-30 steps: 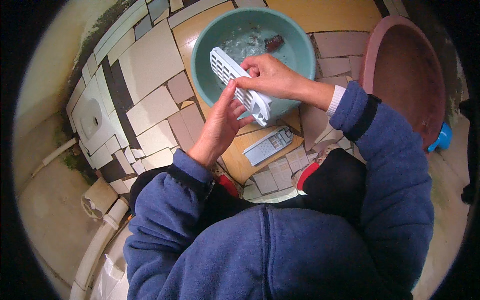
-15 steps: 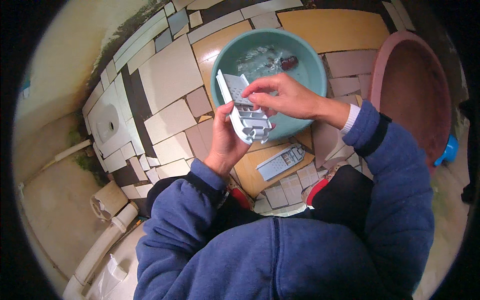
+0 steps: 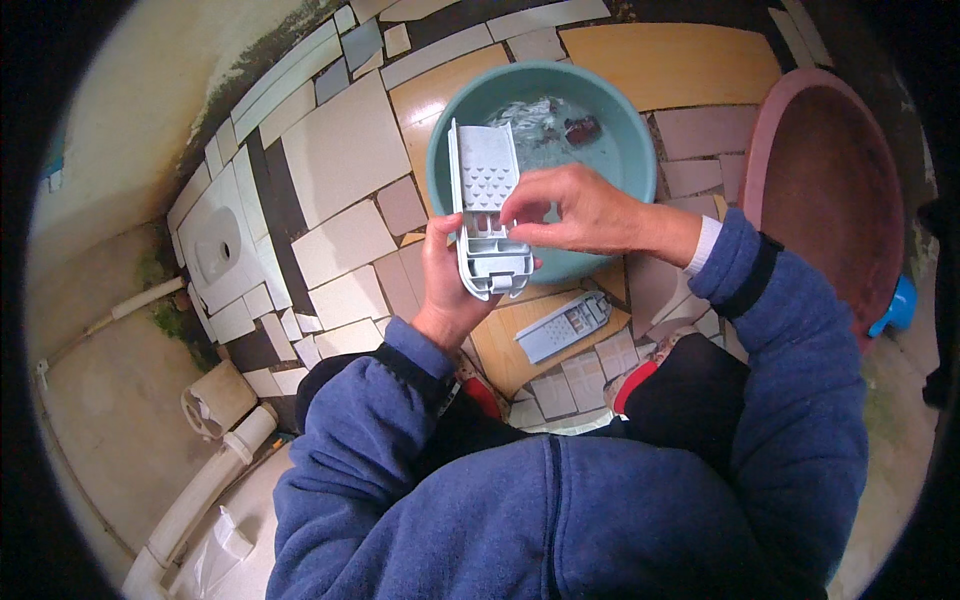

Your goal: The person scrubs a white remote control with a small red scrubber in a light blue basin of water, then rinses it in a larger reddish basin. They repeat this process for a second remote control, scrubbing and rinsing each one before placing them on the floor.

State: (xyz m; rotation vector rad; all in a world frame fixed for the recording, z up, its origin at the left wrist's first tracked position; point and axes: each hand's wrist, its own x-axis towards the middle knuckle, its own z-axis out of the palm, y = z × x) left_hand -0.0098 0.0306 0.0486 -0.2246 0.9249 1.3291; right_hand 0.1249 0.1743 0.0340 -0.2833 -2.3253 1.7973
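Note:
My left hand (image 3: pixel 448 275) grips a pale grey plastic grater (image 3: pixel 487 188) from its left side, thumb along the edge. The grater stands nearly upright in view, with rows of pointed holes above and several slots and a latch-like end below. At its slotted part is my right hand (image 3: pixel 575 210), thumb and fingers closed in a pinch at the right edge. Whatever sits between those fingertips is too small to make out. Below, a second grey grater (image 3: pixel 563 327) lies on a wooden-looking board (image 3: pixel 490 340) between my feet.
Behind the grater a round green basin (image 3: pixel 642 160) holds water, a dark red object (image 3: pixel 581 130) and some clear crumpled-looking material. A large reddish tub (image 3: pixel 765 130) leans at the right, beside a blue handled item (image 3: pixel 897 303). A squat toilet (image 3: pixel 215 245) and pipes (image 3: pixel 205 500) are at the left.
The grater has turned more upright, its perforated face now showing more fully. My right hand has moved slightly down and right, from the holes to the slots, fingers drawn into a pinch.

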